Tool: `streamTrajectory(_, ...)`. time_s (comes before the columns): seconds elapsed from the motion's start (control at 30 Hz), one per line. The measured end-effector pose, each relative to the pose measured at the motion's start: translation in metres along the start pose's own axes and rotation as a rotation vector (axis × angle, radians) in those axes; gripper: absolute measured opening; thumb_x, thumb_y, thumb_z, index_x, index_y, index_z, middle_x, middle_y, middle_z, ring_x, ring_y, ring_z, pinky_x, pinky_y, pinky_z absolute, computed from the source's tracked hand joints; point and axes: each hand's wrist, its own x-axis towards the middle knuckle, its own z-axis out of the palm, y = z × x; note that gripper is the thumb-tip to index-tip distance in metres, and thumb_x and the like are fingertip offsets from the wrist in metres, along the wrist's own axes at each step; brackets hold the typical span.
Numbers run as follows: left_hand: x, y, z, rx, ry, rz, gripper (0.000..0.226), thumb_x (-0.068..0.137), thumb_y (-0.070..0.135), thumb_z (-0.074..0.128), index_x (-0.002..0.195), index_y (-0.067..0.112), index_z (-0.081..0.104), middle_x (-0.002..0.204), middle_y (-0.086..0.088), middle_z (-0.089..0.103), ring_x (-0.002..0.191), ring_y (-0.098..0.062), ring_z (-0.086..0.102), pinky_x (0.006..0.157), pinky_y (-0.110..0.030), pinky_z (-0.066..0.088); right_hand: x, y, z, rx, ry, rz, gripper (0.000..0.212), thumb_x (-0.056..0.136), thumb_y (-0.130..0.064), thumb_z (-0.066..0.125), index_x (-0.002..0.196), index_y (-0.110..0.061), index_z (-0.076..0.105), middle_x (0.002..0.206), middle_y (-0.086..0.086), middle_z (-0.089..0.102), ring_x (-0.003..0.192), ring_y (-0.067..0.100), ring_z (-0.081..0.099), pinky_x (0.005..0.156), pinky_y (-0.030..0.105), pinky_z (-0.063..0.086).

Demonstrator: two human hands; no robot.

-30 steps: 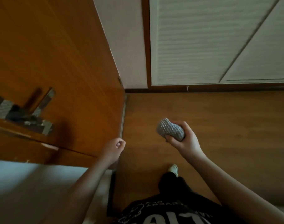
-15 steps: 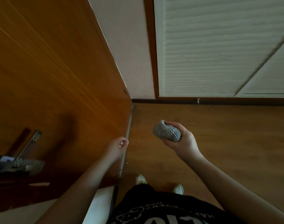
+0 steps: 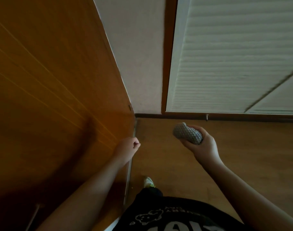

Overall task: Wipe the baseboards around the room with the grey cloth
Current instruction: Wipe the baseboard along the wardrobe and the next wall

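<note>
My right hand (image 3: pixel 203 147) grips the grey cloth (image 3: pixel 187 133), bunched into a textured wad, in the air above the wooden floor. A dark brown baseboard (image 3: pixel 175 116) runs along the foot of the far wall, a short way beyond the cloth and apart from it. My left hand (image 3: pixel 128 148) hangs with its fingers curled and holds nothing, close beside the lower edge of the wooden door on the left.
An orange-brown wooden door (image 3: pixel 55 90) fills the left side, with a metal strip (image 3: pixel 130 165) along its bottom. A white louvred door (image 3: pixel 234 55) stands at the far right, a small stopper (image 3: pixel 207 117) below it. One shoe (image 3: pixel 148 181) shows on the floor (image 3: pixel 250 155).
The view has tilted up and moved nearer the far wall. The door handle has slid out of view at the left. Both hands keep their hold and shape.
</note>
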Motion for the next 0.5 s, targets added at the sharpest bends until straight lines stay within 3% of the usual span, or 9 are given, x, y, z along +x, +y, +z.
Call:
streamTrajectory(0.27,0.059,-0.021,-0.004,0.091,-0.042,-0.017,0.02,0.094,0.037,0.064,0.078,0.029,0.055,0.075,0.014,0.053,0.065,0.0,0.049,0.054,-0.016,0.03,0.033,0.009,0.011,0.013,0.118,0.08,0.051,0.073,-0.03,0.086,0.117,-0.041,0.061,0.103,-0.025,0.067,0.094,-0.005,0.064,0.067,0.015,0.054)
streamTrajectory(0.5,0.105,-0.017,0.007,0.151,-0.092,-0.066,0.047,0.103,0.046,0.043,0.062,0.023,0.038,0.056,0.007,0.033,0.046,-0.009,0.028,0.045,-0.022,0.021,0.081,0.032,0.005,0.014,0.15,0.137,0.051,0.073,-0.031,0.085,0.115,-0.044,0.06,0.104,-0.02,0.067,0.095,-0.005,0.063,0.072,0.017,0.052)
